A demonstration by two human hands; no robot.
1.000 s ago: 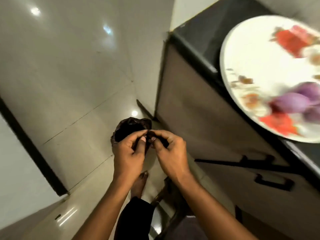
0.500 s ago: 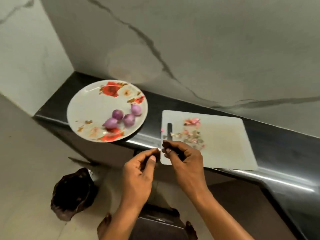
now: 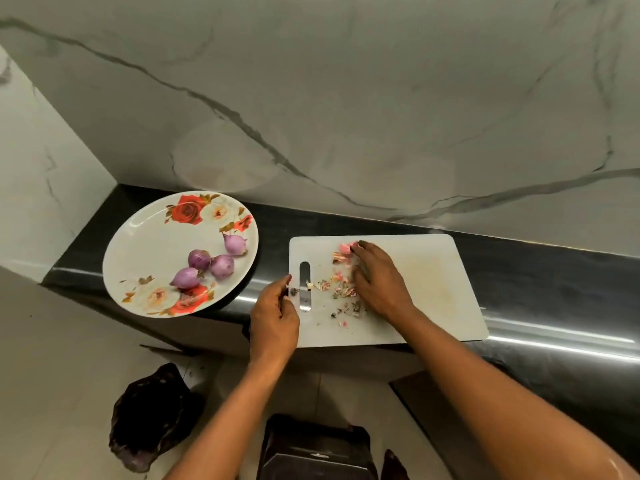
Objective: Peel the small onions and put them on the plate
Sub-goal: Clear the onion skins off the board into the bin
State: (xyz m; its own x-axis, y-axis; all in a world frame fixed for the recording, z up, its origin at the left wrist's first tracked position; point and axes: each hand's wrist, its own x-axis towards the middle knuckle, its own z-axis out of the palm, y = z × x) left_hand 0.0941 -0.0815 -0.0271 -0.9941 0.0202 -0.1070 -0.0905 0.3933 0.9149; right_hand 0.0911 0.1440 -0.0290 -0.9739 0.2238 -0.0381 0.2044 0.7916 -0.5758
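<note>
Four peeled onions (image 3: pixel 221 266) sit on the plate (image 3: pixel 149 244), peeling seemingly done; right hand (image 3: pixel 379 282) lies flat on peel scraps (image 3: pixel 341 289), left hand (image 3: pixel 275 317) curls at 9 o'clock of the board (image 3: pixel 433 289), hold unclear

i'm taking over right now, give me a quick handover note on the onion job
Left hand: at the left edge of the cutting board, fingers curled; whether it holds anything is unclear.
Right hand: fingers resting on the peel scraps on the board.
Things: four onions lie on the plate, left of the board on the counter. A dark bag sits on the floor.
Done: those four are peeled and plated.
Left: no unpeeled onion in view; probably just clearing the scraps.
</note>
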